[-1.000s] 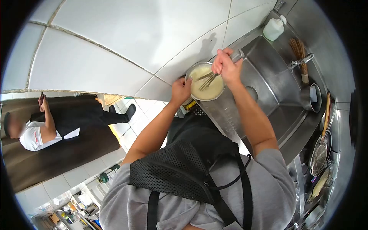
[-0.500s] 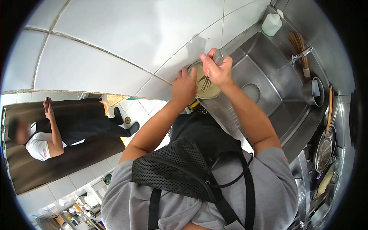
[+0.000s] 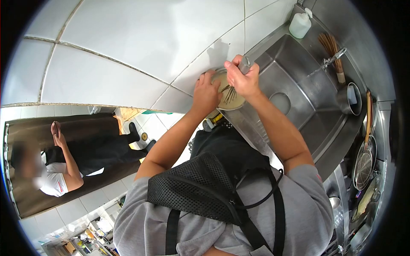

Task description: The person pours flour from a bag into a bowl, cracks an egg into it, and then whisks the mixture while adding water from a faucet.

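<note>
A round bowl (image 3: 234,107) of pale yellow, batter-like liquid stands at the sink's left edge, close to the tiled wall. Gripping its rim on the left is my left hand (image 3: 206,93), with the fingers bent over the edge. My right hand (image 3: 244,82) is closed in a fist around the thick grey handle of a whisk (image 3: 230,95). The whisk's wires dip into the liquid, and the handle's end sticks up past my thumb. Part of the bowl is hidden beneath both hands.
To the right is a steel sink (image 3: 294,77) with a faucet (image 3: 335,58). Around it are a soap pump bottle (image 3: 300,24), a bristle brush (image 3: 334,53), a metal pot (image 3: 352,100) and a strainer (image 3: 364,166). Another person (image 3: 89,149) stands at the left.
My left hand has shifted slightly on the bowl's rim. The whisk stays in the liquid, its wires moved a little. The other person has moved slightly towards the right.
</note>
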Demonstrator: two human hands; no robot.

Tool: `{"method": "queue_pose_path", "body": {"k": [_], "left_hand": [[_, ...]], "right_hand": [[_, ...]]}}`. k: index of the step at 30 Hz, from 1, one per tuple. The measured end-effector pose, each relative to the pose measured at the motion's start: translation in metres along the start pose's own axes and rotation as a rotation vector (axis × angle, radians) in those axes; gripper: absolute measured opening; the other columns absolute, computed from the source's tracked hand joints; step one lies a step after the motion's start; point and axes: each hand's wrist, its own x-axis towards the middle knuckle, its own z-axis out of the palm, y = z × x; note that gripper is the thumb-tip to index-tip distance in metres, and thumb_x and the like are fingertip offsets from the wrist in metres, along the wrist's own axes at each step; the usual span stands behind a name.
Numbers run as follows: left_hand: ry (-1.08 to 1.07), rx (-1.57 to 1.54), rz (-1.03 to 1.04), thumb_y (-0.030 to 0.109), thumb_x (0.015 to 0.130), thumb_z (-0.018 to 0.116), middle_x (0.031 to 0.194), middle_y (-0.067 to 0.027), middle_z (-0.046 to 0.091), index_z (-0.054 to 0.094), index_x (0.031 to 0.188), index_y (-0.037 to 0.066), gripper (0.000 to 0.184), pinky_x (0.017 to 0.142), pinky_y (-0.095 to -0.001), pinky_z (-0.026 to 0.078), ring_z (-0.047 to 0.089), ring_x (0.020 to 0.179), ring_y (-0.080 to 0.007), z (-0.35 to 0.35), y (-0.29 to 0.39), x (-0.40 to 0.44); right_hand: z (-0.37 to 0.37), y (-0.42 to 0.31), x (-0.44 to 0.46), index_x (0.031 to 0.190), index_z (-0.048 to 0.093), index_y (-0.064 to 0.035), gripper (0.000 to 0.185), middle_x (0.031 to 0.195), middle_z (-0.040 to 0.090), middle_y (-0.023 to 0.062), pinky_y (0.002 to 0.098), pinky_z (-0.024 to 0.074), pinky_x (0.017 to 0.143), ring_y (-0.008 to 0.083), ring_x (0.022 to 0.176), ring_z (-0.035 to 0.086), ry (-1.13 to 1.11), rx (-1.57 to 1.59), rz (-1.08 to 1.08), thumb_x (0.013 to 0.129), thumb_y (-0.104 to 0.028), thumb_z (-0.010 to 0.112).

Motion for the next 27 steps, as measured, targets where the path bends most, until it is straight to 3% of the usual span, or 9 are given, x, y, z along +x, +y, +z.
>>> {"method": "queue_pose_path", "body": {"k": [6, 8, 15, 17, 21, 23, 27], "left_hand": [[0.038, -0.120, -0.076, 0.009, 0.061, 0.077, 0.122, -0.0152, 0.051, 0.059, 0.090, 0.005, 0.035, 0.089, -0.0427, 0.044, 0.050, 0.109, -0.0345, 0.003, 0.001, 0.005], [0.062, -0.205, -0.090, 0.007, 0.063, 0.074, 0.119, -0.0158, 0.051, 0.058, 0.091, 0.003, 0.033, 0.087, -0.0428, 0.044, 0.051, 0.105, -0.0346, 0.005, 0.000, 0.006], [0.042, -0.281, -0.078, 0.000, 0.064, 0.071, 0.118, -0.0193, 0.051, 0.055, 0.088, 0.001, 0.029, 0.088, -0.0433, 0.045, 0.052, 0.105, -0.0370, 0.011, -0.009, -0.001], [0.046, -0.412, -0.137, -0.002, 0.067, 0.069, 0.119, -0.0198, 0.050, 0.055, 0.088, 0.000, 0.025, 0.085, -0.0424, 0.047, 0.054, 0.104, -0.0370, 0.011, -0.013, 0.003], [0.043, -0.388, -0.139, -0.002, 0.068, 0.068, 0.117, -0.0188, 0.051, 0.053, 0.087, 0.001, 0.025, 0.087, -0.0408, 0.048, 0.053, 0.109, -0.0374, 0.011, -0.020, -0.002], [0.113, -0.311, -0.063, -0.003, 0.069, 0.066, 0.114, -0.0190, 0.054, 0.055, 0.086, -0.001, 0.020, 0.082, -0.0411, 0.049, 0.056, 0.099, -0.0363, 0.014, -0.024, 0.004], [0.148, -0.282, -0.042, -0.004, 0.069, 0.065, 0.111, -0.0180, 0.055, 0.055, 0.085, -0.001, 0.020, 0.081, -0.0409, 0.049, 0.056, 0.098, -0.0357, 0.021, -0.018, 0.009]], "right_hand": [[-0.002, 0.001, 0.003, 0.064, 0.043, -0.0050, 0.031, 0.049, 0.043, 0.0001, 0.0251, 0.0317, 0.038, 0.0069, 0.041, 0.038, 0.006, 0.017, 0.020, 0.091, -0.007, 0.059], [-0.004, -0.002, 0.005, 0.063, 0.045, -0.0062, 0.031, 0.052, 0.046, -0.0031, 0.0247, 0.0309, 0.039, 0.0038, 0.045, 0.040, 0.039, 0.080, 0.062, 0.088, -0.010, 0.065], [-0.002, 0.005, 0.006, 0.063, 0.045, -0.0061, 0.031, 0.050, 0.045, -0.0025, 0.0244, 0.0302, 0.037, 0.0045, 0.042, 0.041, 0.055, 0.108, 0.059, 0.088, -0.009, 0.063], [-0.003, 0.005, 0.013, 0.062, 0.039, -0.0058, 0.034, 0.049, 0.043, 0.0008, 0.0266, 0.0325, 0.037, 0.0077, 0.040, 0.038, 0.031, 0.063, 0.105, 0.090, -0.006, 0.058], [0.000, 0.004, 0.015, 0.062, 0.039, -0.0058, 0.034, 0.049, 0.042, 0.0008, 0.0265, 0.0322, 0.038, 0.0078, 0.039, 0.038, 0.077, 0.052, 0.094, 0.090, -0.006, 0.058], [-0.002, 0.008, 0.019, 0.064, 0.045, -0.0060, 0.030, 0.051, 0.046, -0.0019, 0.0242, 0.0308, 0.037, 0.0048, 0.042, 0.042, 0.108, 0.123, 0.077, 0.088, -0.007, 0.062], [-0.005, 0.006, 0.017, 0.064, 0.045, -0.0058, 0.030, 0.051, 0.047, -0.0017, 0.0240, 0.0311, 0.037, 0.0048, 0.042, 0.042, 0.085, 0.109, 0.069, 0.088, -0.007, 0.062]]}}
